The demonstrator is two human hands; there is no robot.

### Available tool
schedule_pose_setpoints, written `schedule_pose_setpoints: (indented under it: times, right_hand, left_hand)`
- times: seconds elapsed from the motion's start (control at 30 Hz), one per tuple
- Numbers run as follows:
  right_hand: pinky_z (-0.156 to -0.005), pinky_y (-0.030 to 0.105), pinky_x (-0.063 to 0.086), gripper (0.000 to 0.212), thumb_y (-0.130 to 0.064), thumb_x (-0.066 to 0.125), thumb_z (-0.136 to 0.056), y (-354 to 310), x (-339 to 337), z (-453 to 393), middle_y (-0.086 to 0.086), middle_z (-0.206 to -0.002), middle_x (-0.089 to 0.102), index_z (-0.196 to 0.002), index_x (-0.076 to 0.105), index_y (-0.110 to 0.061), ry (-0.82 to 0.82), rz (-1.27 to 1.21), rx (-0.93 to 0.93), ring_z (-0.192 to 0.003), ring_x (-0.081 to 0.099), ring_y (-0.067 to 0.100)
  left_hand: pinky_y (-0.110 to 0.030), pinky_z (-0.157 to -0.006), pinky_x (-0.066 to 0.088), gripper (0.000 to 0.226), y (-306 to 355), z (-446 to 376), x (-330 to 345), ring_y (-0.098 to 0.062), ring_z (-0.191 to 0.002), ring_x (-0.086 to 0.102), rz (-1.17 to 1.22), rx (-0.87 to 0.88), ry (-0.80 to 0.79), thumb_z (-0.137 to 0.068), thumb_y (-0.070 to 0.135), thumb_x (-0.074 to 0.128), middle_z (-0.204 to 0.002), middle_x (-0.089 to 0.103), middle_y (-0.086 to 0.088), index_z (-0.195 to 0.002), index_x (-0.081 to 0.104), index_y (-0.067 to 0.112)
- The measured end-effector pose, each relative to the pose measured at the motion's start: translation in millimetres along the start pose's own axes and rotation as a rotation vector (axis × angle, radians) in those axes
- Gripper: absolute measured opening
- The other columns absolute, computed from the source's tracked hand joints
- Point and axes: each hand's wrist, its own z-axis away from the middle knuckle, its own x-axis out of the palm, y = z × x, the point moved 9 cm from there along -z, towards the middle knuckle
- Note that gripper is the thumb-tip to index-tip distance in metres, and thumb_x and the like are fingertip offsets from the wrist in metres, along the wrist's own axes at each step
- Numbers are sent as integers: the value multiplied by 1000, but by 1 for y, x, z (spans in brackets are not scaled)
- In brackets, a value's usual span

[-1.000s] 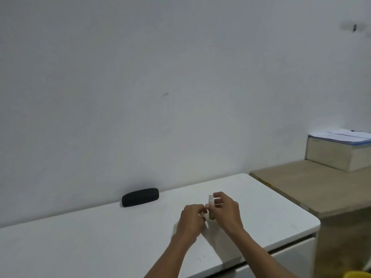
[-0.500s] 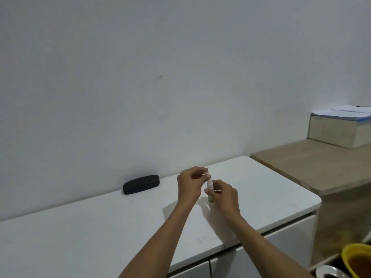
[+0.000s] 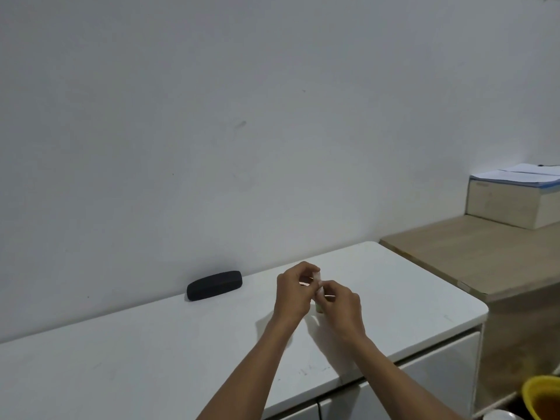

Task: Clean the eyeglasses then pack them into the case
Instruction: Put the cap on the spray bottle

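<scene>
A plain grey-white wall (image 3: 242, 101) fills most of the head view. Below it runs a white cabinet top (image 3: 151, 344), with a lower wooden desk (image 3: 472, 256) butting against its right end. On the desk sits a pale box (image 3: 509, 204) with papers (image 3: 515, 175) lying on top. A yellow bowl (image 3: 542, 395) shows at the bottom right corner.

A black case (image 3: 214, 284), closed, lies on the cabinet top close to the wall, left of the hands and apart from them. No eyeglasses are visible outside it.

Both bare forearms reach in from the bottom edge, and the hands meet above the middle of the cabinet top. The right hand (image 3: 341, 309) is wrapped around a small pale bottle (image 3: 318, 306), held upright. The left hand (image 3: 292, 294) has its fingertips pinched at the bottle's top, touching the right hand's fingers. The bottle is mostly hidden by the fingers, so its cap cannot be made out.
</scene>
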Motion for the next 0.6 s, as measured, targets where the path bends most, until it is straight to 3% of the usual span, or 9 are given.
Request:
schedule_pose_setpoints:
  times: [0.13, 0.23, 0.3, 0.4, 0.6]
  right_hand:
    - [-79, 33, 59, 29, -53, 59, -98, 1, 2, 3, -11, -80, 78, -96, 76, -29, -11, -5, 8, -78, 74, 6]
    - [-78, 31, 55, 18, -38, 70, -94, 3, 2, 1, -5, -91, 79, -102, 75, -24, -9, 50, 31, -83, 73, 15]
    - [-75, 30, 50, 16, -28, 74, -90, -1, 6, 0, -1, -94, 79, -105, 74, -21, -20, 99, 27, -85, 71, 18]
    - [-79, 34, 53, 13, -25, 74, -88, -15, 25, -2, -3, -90, 78, -101, 74, -22, -67, 99, 24, -84, 73, 20]
    - [-79, 38, 58, 12, -21, 74, -85, -49, 83, -16, -5, -83, 76, -97, 73, -22, -147, 24, -21, -68, 74, 16]
  left_hand:
    - [-13, -64, 53, 39, -13, 10, -5, -4, -82, 70, -16, -84, -84, -84, 8, 72, -97, 74, 0, -118, 65, 27]
    - [-9, -67, 50, 55, -37, 22, -26, -11, -101, 67, -156, -152, -96, -85, 24, 78, -112, 70, -1, -133, 53, 33]
    - [-12, -78, 50, 53, -54, 32, -52, -15, -110, 63, -296, -172, -41, -87, 33, 76, -120, 67, 0, -134, 53, 33]
    - [-35, -102, 50, 52, -81, 48, -97, -18, -125, 57, -468, -234, 39, -92, 42, 68, -135, 59, -2, -139, 51, 28]
    - [-37, -125, 20, 75, -126, 58, -160, -24, -156, 17, -842, -317, 56, -99, 59, 45, -165, 28, -7, -155, 32, 12]
